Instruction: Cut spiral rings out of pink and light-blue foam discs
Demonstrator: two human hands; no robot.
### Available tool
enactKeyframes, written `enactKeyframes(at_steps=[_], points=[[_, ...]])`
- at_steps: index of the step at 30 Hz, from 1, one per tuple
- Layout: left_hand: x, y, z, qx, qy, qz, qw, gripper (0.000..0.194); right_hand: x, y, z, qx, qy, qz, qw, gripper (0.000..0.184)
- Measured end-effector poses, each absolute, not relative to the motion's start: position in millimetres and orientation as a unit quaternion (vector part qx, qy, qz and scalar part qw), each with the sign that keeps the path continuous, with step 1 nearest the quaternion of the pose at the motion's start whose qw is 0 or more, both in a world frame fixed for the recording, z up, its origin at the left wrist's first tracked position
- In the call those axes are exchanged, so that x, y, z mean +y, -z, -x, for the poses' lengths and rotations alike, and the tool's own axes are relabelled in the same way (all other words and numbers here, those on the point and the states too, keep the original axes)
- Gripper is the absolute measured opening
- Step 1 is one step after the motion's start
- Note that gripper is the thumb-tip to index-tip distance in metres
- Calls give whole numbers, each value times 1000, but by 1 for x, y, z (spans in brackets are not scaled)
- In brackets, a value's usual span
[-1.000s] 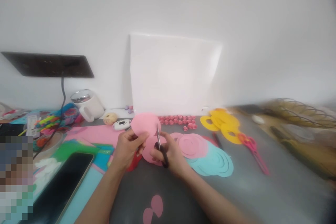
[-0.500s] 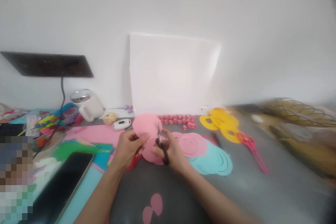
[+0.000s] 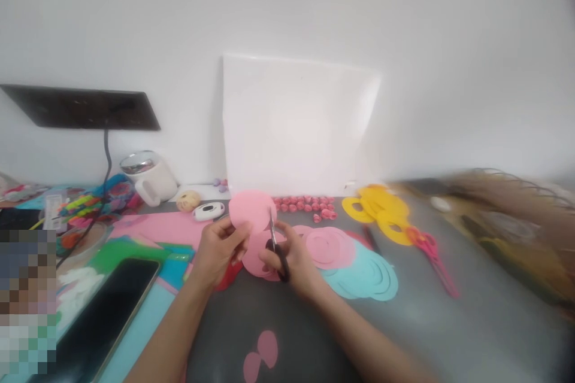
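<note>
A round pink paper disc (image 3: 251, 209) is pinched by its lower edge in my left hand (image 3: 224, 248). My right hand (image 3: 294, 260) grips black-handled scissors (image 3: 283, 263), fingers through the loops, with the blades pointing up at the disc's right side. Whether the blades are fully closed is too small to tell. Below the held disc lie more pink paper circles (image 3: 260, 257), partly hidden by my hands. Two small pink ovals (image 3: 268, 348) rest on the grey table nearer to me.
Pink rings (image 3: 330, 248) overlap blue rings (image 3: 372, 275) on the right. Beyond them are yellow rings (image 3: 377, 209) and pink scissors (image 3: 433, 257). Rows of small rolled pink roses (image 3: 303, 204) sit before a white board (image 3: 296, 125). On the left are a phone (image 3: 108, 311) and white mug (image 3: 150, 179).
The pink disc has shifted and turned slightly in my left hand, rising a little to the right. The scissors stay at its right edge, in nearly the same place.
</note>
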State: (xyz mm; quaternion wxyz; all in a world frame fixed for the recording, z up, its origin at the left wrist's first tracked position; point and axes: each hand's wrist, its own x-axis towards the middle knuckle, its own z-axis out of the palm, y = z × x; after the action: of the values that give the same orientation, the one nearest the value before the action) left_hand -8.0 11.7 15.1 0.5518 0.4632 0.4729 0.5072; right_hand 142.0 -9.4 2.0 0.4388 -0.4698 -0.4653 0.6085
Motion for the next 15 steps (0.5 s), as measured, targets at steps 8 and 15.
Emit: enactKeyframes(at_steps=[8,15], points=[[11,-14,6,489,-496,-460,551,30,-11,1,-141,-475,-623,436,443,64],[11,-15,9,489,-473,-485,549,32,-7,4,-144,-483,-617,402,473,68]])
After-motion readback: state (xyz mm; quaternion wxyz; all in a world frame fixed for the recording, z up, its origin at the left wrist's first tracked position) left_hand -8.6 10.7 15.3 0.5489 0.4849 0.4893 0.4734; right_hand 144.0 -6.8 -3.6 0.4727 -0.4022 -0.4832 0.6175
